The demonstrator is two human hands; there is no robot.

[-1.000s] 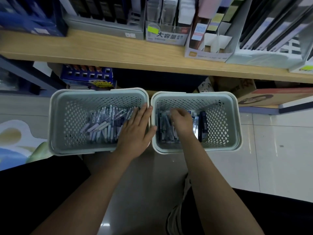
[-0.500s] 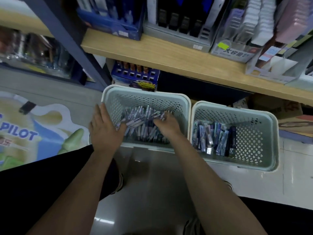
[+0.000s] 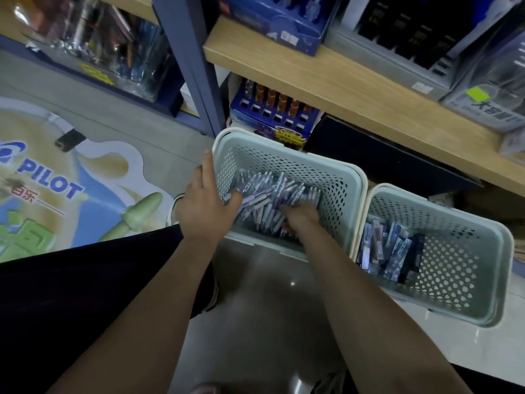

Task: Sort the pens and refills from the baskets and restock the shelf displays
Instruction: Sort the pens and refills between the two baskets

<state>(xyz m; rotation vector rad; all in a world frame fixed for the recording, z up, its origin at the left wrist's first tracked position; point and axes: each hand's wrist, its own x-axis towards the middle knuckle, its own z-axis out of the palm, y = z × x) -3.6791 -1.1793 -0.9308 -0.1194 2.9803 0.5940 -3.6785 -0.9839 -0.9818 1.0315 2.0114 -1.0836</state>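
Both hands have shifted since a second ago — the right hand [image 3: 299,216] has left the refill basket [image 3: 502,251] and now digs into the pen basket [image 3: 359,177], while the left hand [image 3: 206,206] has moved from between the baskets to that basket's outer left wall. Left fingers [image 3: 208,169] lie straight against the rim, thumb dipping inside toward the pens [image 3: 267,194]. Right fingers are buried among the pens, curled down; whether they have closed on any I cannot tell. Refills [image 3: 389,251] sit bunched at the left end of their own basket on the floor, under the wooden shelf [image 3: 369,89]. To do this well, I judge, brace the basket with the left hand and gather pens lying parallel — one small bundle, tips aligned — before lifting to the display.
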